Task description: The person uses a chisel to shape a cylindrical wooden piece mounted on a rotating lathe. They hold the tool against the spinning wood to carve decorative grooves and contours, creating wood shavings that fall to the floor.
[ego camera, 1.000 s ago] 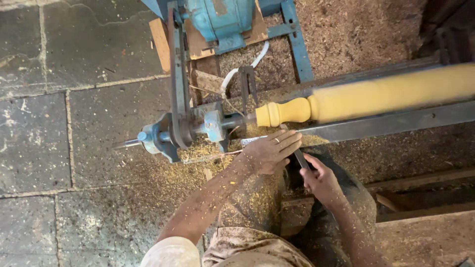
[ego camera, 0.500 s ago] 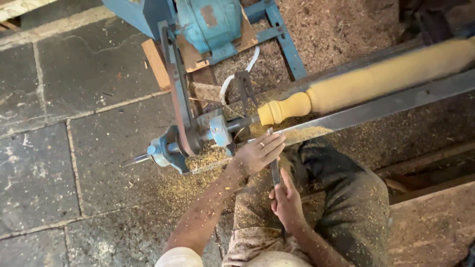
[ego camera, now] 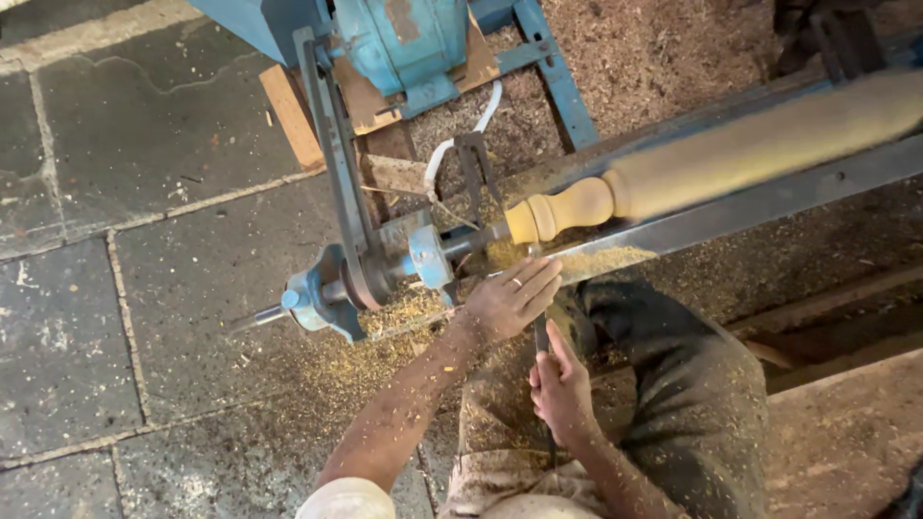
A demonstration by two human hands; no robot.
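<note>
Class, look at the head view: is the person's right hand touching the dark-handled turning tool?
Touching. The head view shows the right hand with its fingers wrapped around the handle of the turning tool, no gap between them.

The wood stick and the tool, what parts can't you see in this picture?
Head view only:
- Tool: its tip is hidden under the left hand; its handle is hidden inside the right hand.
- Wood piece: its far end is cut off by the right edge, and the surface is blurred.
- Motor: its top is cut off by the upper edge.
- Floor by the lathe: buried under sawdust.
</note>
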